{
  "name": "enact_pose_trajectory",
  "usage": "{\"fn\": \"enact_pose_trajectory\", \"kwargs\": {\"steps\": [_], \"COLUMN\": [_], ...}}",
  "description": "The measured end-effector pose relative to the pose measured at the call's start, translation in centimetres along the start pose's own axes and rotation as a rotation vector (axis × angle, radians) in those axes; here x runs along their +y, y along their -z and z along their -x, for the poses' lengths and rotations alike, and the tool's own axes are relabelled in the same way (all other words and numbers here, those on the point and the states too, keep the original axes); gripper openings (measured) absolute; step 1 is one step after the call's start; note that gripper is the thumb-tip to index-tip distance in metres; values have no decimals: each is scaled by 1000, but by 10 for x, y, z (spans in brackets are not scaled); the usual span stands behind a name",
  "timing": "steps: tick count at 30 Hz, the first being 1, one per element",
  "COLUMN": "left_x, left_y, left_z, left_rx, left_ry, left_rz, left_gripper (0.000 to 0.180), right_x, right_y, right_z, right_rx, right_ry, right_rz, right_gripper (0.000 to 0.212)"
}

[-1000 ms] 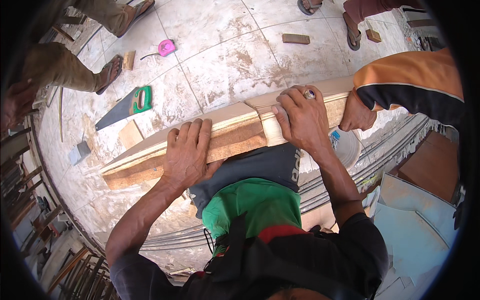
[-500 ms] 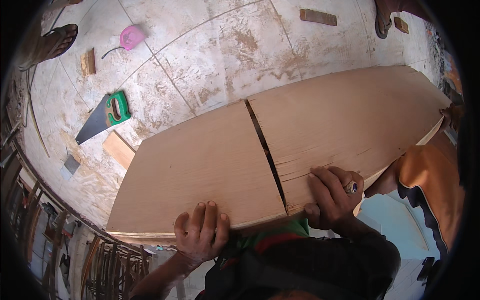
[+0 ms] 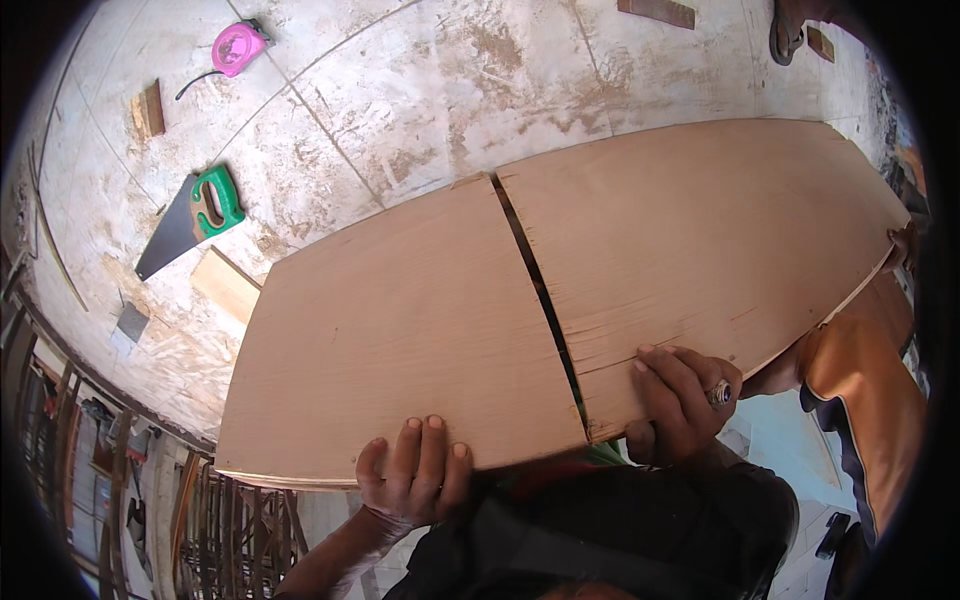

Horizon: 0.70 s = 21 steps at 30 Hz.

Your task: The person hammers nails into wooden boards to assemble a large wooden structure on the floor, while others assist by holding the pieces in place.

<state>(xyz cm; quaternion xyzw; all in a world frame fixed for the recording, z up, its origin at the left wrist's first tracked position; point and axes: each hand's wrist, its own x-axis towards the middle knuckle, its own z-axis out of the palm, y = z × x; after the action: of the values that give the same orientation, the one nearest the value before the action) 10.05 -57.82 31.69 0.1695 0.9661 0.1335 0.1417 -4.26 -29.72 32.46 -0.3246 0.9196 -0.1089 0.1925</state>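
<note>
Two pale brown plywood boards lie side by side, with a narrow dark gap running between them from far edge to near edge. My left hand (image 3: 412, 470) grips the near edge of the left plywood board (image 3: 390, 320), fingers on top and thumb hidden beneath. Just right of the gap, my right hand (image 3: 685, 400), wearing a ring, is closed over the near edge of the right plywood board (image 3: 700, 230). Splintered grain shows along the gap on that board. Another person's hand (image 3: 903, 248) touches its far right end.
On the dusty tiled floor at left lie a green-handled saw (image 3: 195, 220), a pink tape measure (image 3: 238, 48) and wood offcuts (image 3: 225, 285). Another offcut (image 3: 657, 12) lies at the top. A person in orange and dark clothing (image 3: 860, 380) is at right. Stacked wooden pieces (image 3: 235, 520) stand lower left.
The boards' near edges sit slightly lower in view, with both my hands still gripping them. Floor items have shifted up and left in the picture. The foot at upper left has left view.
</note>
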Motion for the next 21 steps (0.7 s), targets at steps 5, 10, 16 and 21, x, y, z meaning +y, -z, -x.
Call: {"fn": "enact_pose_trajectory", "kwargs": {"steps": [5, 10, 16, 21], "left_x": [5, 20, 22, 27], "left_y": [-11, 0, -5, -6], "left_z": [-3, -3, 1, 1], "left_rx": [-15, 33, 139, 231], "left_ry": [40, 71, 105, 65], "left_rz": [67, 21, -199, -211], "left_gripper": [49, 86, 97, 95], "right_x": [2, -3, -8, 3], "right_y": [-24, -21, -20, -24], "right_z": [7, 21, 14, 17], "right_rx": [154, 406, 429, 439], "right_ry": [31, 101, 93, 98], "right_rz": [-47, -7, 3, 52], "right_gripper": [27, 23, 37, 49]}}
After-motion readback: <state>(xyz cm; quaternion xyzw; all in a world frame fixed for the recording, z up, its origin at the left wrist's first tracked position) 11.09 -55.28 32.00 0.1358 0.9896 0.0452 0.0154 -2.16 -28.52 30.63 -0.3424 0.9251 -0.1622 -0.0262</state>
